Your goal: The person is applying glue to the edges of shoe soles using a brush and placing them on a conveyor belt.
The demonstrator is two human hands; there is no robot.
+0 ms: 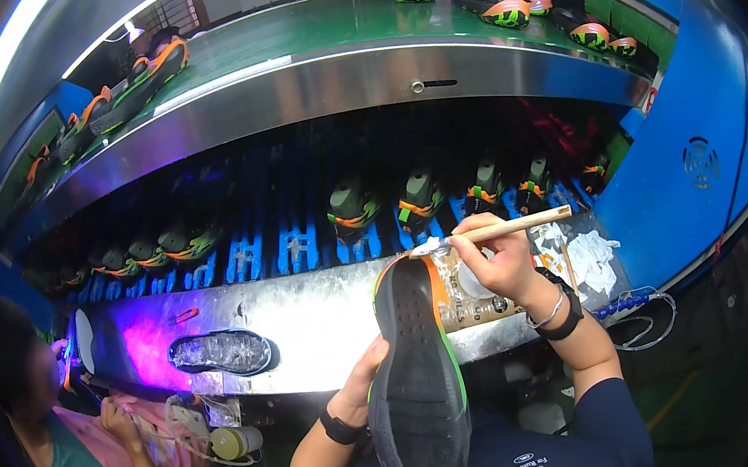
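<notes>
My left hand [360,388] grips the side of a long black shoe sole [412,365] with an orange and green rim. The sole stands on end, its inner face with small holes toward me and its orange-edged end over the metal bench. In my right hand [498,262] is a brush with a wooden handle [530,221], pinched near its bristle end. Its whitish tip [430,246] meets or nearly touches the sole's upper rim. Beneath the right hand, partly hidden, sits a round white container [475,281] on brown printed wrapping.
Crumpled white paper [593,259] lies right on the bench [310,321]; a dark sole-shaped piece [221,354] lies left. Shoes on lasts [352,210] line blue holders behind. Above runs a green belt [309,31] carrying soles [506,14]. Another person [79,442] works at left.
</notes>
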